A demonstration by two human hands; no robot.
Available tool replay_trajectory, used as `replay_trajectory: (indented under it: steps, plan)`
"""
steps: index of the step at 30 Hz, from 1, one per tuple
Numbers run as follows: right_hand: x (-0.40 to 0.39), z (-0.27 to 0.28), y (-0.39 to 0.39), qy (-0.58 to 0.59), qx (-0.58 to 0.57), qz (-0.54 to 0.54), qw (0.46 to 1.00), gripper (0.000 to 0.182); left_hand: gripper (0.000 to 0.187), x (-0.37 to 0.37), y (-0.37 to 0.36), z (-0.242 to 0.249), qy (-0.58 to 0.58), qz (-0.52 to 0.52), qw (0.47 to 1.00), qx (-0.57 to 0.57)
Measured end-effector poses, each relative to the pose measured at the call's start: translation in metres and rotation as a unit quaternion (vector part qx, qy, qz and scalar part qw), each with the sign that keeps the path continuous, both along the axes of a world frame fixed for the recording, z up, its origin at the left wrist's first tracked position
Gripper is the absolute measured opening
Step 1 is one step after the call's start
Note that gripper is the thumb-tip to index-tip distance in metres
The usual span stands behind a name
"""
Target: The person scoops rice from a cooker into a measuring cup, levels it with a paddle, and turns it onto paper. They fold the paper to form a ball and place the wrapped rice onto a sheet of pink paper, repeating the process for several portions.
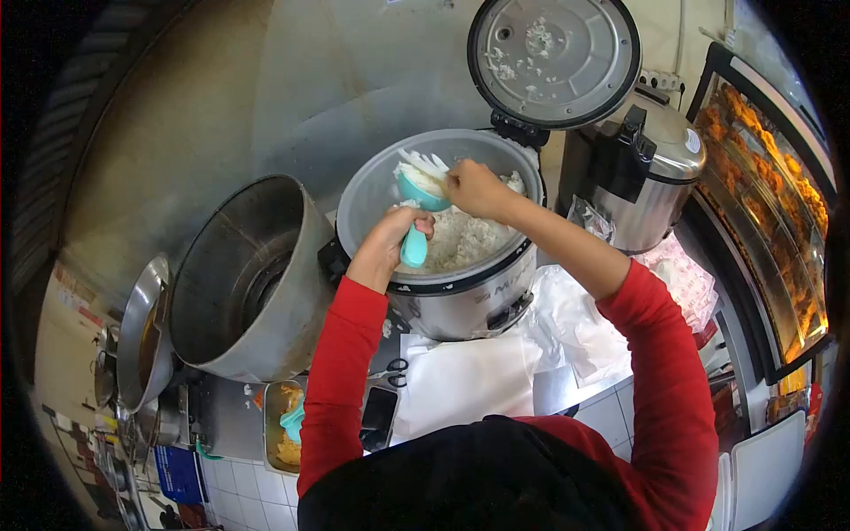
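Note:
A large rice cooker (460, 305) stands open, with white rice (465, 241) inside. My left hand (390, 237) is closed around the handle of a turquoise scoop (423, 194), whose cup holds rice above the cooker's pot. My right hand (478, 188) grips a white paddle (425, 165) that rests over the rice in the scoop. Both hands are above the pot, the right one beside the scoop's cup. The cooker's raised lid (555, 62) has rice grains stuck to its inner side.
Left of the cooker stands a big metal pot (297, 314). White paper (467, 385), scissors (396, 373), a phone (379, 414) and a food tray (272, 425) lie in front. At right are a closed cooker (682, 146) and a fried-food display case (770, 221).

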State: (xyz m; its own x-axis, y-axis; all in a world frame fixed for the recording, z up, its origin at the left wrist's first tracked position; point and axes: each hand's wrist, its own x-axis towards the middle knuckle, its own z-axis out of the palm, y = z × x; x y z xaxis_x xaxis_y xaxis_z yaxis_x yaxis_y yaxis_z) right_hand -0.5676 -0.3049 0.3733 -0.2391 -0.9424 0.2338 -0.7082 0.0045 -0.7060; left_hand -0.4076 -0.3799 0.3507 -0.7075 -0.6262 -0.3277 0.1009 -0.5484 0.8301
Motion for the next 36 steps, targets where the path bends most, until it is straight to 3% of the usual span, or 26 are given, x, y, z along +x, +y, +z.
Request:
replay_trajectory:
  steps: [2,4,7,8,9,10,12,15,16,18,19,20,21,22,25,26,28,29,30,31,32,33,34,35,36]
  plan:
    - [0.018,0.002,0.023,0.046,-0.076,0.016,0.996,0.017,0.007,0.004,-0.014,0.003,0.045,-0.029,0.996,0.070]
    - [0.038,0.007,0.049,0.067,-0.144,0.016,0.987,0.015,0.006,0.005,-0.016,0.014,0.010,-0.016,1.000,0.014]
    - [0.017,-0.003,0.023,0.079,-0.147,-0.002,0.986,0.022,0.007,0.001,-0.002,0.019,-0.047,-0.014,0.996,-0.072]
    - [-0.003,-0.017,-0.001,0.137,-0.160,-0.027,0.977,0.022,0.008,0.000,0.009,0.027,-0.054,-0.018,0.995,-0.087]
    - [-0.027,-0.008,-0.013,0.070,-0.026,-0.012,0.997,0.023,0.010,0.001,0.018,0.030,-0.061,-0.019,0.993,-0.103]
    - [-0.051,-0.001,-0.023,0.001,0.106,0.008,0.994,0.024,0.017,0.005,0.022,0.026,0.013,-0.040,0.995,-0.096]
    - [-0.094,-0.006,-0.039,-0.067,0.238,0.043,0.968,0.026,0.023,0.020,0.045,0.047,0.079,-0.063,0.994,-0.053]
    - [-0.100,0.000,-0.020,-0.120,0.153,0.067,0.979,0.028,0.029,0.024,0.046,0.056,0.153,-0.074,0.985,-0.034]
    - [-0.107,-0.008,-0.032,0.070,0.084,0.114,0.987,0.026,0.028,0.022,0.042,0.055,0.164,-0.067,0.984,-0.035]
    - [-0.100,-0.027,-0.038,0.218,-0.155,-0.002,0.963,0.024,0.023,0.019,0.023,0.045,0.198,-0.077,0.977,-0.021]
    - [-0.086,-0.028,-0.034,0.286,-0.272,-0.062,0.916,0.023,0.019,0.015,0.027,0.049,0.186,-0.026,0.982,-0.035]
    - [-0.045,0.002,-0.005,0.015,-0.169,-0.040,0.985,0.027,0.016,0.006,0.037,0.056,0.174,0.025,0.983,-0.048]
    - [-0.015,0.016,0.015,-0.213,-0.080,0.005,0.974,0.029,0.013,0.000,0.042,0.059,0.163,0.075,0.982,-0.061]
    - [0.009,0.023,0.030,-0.429,0.017,0.047,0.902,0.032,0.015,-0.004,0.032,0.048,0.182,0.080,0.978,-0.069]
    - [0.043,0.032,0.054,-0.635,0.101,0.161,0.749,0.032,0.022,-0.005,0.019,0.037,0.044,0.090,0.976,-0.194]
    - [0.039,0.026,0.051,-0.653,0.098,0.175,0.731,0.030,0.038,-0.005,0.011,0.029,0.001,0.085,0.955,-0.283]
    - [0.020,0.010,0.038,-0.685,0.091,0.200,0.695,0.025,0.048,0.003,0.007,0.031,-0.057,-0.020,0.931,-0.360]
    - [0.007,0.007,0.037,-0.680,0.088,0.187,0.704,0.024,0.053,0.010,0.002,0.033,-0.085,-0.073,0.911,-0.396]
    - [-0.007,0.004,0.038,-0.676,0.086,0.175,0.711,0.023,0.071,0.019,-0.010,0.033,-0.152,-0.110,0.894,-0.406]
    - [-0.012,0.001,0.042,-0.673,0.085,0.161,0.717,0.021,0.074,0.021,-0.016,0.034,-0.326,-0.123,0.777,-0.524]
    - [-0.011,-0.001,0.047,-0.673,0.064,0.105,0.729,0.019,0.078,0.023,-0.022,0.037,-0.480,-0.132,0.614,-0.612]
    - [-0.007,0.005,0.057,-0.669,0.045,0.048,0.740,0.018,0.082,0.023,-0.028,0.037,-0.605,-0.136,0.418,-0.664]
    - [-0.006,0.008,0.064,-0.660,0.028,-0.010,0.750,0.016,0.087,0.024,-0.039,0.027,-0.606,-0.074,0.309,-0.729]
    - [-0.009,0.005,0.070,-0.656,0.017,0.008,0.755,0.017,0.091,0.023,-0.049,0.015,-0.596,-0.011,0.196,-0.779]
    - [-0.014,0.000,0.078,-0.652,0.005,0.025,0.758,0.018,0.081,0.016,-0.057,0.018,-0.558,0.033,0.219,-0.800]
